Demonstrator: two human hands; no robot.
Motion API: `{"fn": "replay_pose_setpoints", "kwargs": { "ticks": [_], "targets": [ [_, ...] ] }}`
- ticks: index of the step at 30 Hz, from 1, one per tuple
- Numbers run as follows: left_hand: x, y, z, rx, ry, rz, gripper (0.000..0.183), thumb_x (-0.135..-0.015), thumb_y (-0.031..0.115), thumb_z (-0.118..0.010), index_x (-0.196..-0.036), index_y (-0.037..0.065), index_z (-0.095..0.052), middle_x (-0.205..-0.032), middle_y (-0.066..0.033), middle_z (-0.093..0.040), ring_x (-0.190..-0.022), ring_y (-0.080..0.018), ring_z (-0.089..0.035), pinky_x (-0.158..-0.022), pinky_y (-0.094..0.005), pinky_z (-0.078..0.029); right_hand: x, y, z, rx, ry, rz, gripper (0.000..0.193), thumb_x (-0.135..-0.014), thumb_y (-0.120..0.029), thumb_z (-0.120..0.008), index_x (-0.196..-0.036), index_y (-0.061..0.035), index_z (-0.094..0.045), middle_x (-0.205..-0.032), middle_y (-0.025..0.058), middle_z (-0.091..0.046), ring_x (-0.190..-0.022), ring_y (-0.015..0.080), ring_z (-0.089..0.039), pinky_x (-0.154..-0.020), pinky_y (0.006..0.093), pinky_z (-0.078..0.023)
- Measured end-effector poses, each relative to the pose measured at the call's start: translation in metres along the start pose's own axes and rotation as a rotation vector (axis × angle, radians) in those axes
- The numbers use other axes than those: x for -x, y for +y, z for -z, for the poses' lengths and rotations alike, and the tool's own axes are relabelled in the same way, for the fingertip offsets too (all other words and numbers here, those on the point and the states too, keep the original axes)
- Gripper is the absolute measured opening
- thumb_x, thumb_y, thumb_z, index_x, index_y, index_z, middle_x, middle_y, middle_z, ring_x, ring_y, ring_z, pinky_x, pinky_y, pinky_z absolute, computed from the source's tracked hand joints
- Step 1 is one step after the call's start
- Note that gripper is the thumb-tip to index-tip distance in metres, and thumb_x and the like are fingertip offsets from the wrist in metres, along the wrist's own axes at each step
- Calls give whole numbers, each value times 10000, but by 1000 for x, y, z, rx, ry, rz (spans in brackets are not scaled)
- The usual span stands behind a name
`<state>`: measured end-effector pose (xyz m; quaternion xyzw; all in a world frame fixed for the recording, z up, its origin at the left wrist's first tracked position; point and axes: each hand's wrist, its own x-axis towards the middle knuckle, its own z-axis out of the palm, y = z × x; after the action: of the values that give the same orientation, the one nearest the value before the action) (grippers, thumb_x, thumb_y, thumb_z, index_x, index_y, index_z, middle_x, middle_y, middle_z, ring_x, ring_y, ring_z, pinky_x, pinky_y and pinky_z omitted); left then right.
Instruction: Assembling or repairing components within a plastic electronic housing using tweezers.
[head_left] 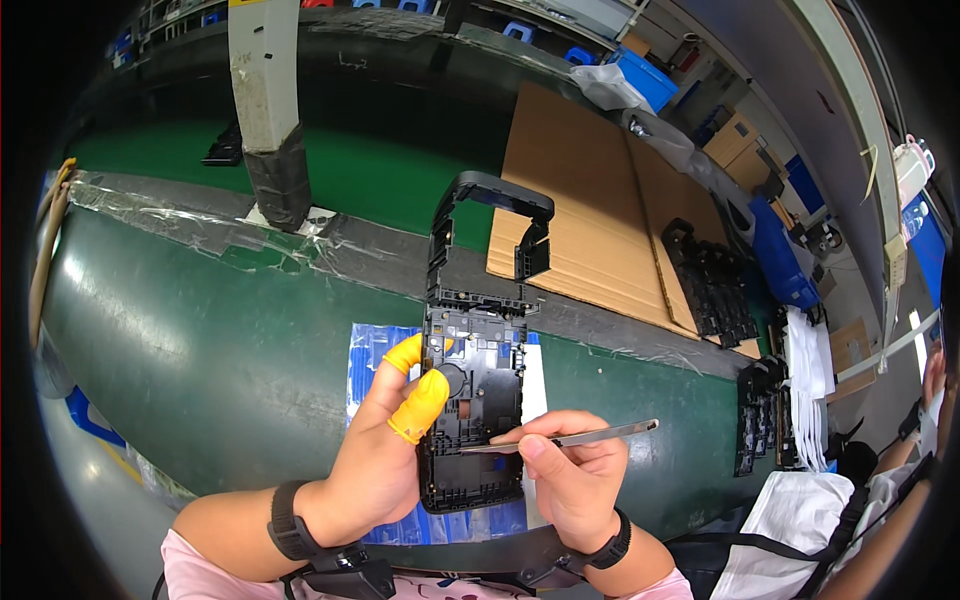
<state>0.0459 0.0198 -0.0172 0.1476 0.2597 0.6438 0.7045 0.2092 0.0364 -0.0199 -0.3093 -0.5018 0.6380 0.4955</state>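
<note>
While metal tweezers (pixel 605 433) are pinched in the right hand (pixel 578 478), their tips over the lower part of a black plastic housing (pixel 492 390), the housing's left edge is gripped by the left hand (pixel 372 470), whose thumb and one finger are covered by yellow finger cots (pixel 421 406). The housing is held above a blue sheet (pixel 372 348) on a green table (pixel 220 330); farther off, black parts (pixel 708 285) are laid on brown cardboard (pixel 570 210).

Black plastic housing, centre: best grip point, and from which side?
Grip the housing by its long left edge, from the left, I'd say. That edge runs fairly straight, and the left hand holds there. The right hand and tweezers occupy the lower part; the open loop at the far end looks slimmer.
</note>
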Motion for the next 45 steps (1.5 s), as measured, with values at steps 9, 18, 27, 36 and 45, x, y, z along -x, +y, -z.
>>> {"fn": "replay_pose_setpoints", "kwargs": {
  "ticks": [9, 18, 27, 36, 45],
  "targets": [
    [-2, 12, 2, -239, -147, -129, 866, -590, -210, -447, -1355, 112, -198, -1239, -90, -410, -1127, -216, -454, -898, -325, -415, -12, -6, 12, -93, 58, 2, 139, -797, 11, -592, -930, 44, -571, -829, 165, -641, -579, 68, -513, -501, 178, -398],
    [-17, 41, 4, -170, 14, -463, 314, -926, 155, -405, -1223, 64, -355, -1126, -108, -520, -975, -191, -560, -818, -342, -490, -39, 31, 26, 169, 153, -158, 149, -787, -5, -612, -928, 35, -584, -751, 91, -630, -583, 60, -526, -498, 168, -398],
    [-26, 42, 13, -111, 139, -463, 241, -924, 161, -424, -1148, 71, -413, -1060, -93, -545, -911, -172, -579, -769, -323, -506, -40, 36, 34, 131, 146, -167, 125, -781, 11, -602, -903, 36, -592, -727, 89, -628, -568, 60, -528, -494, 161, -395],
    [-26, 33, 12, -101, 148, -441, 229, -910, 117, -444, -1135, 86, -413, -1048, -99, -547, -899, -178, -581, -746, -334, -515, -40, 29, 32, 54, 142, -136, 124, -762, 48, -584, -885, 53, -575, -711, 167, -624, -478, 84, -461, -422, 195, -339],
    [-9, -3, 5, 33, 65, 50, 265, -911, 91, -429, -1175, 85, -404, -1108, -80, -515, -996, -186, -527, -853, -344, -455, -9, -3, -4, 43, 153, 61, 134, -770, 23, -589, -901, 37, -564, -778, 194, -634, -535, 92, -511, -455, 193, -348]
  ]
}}
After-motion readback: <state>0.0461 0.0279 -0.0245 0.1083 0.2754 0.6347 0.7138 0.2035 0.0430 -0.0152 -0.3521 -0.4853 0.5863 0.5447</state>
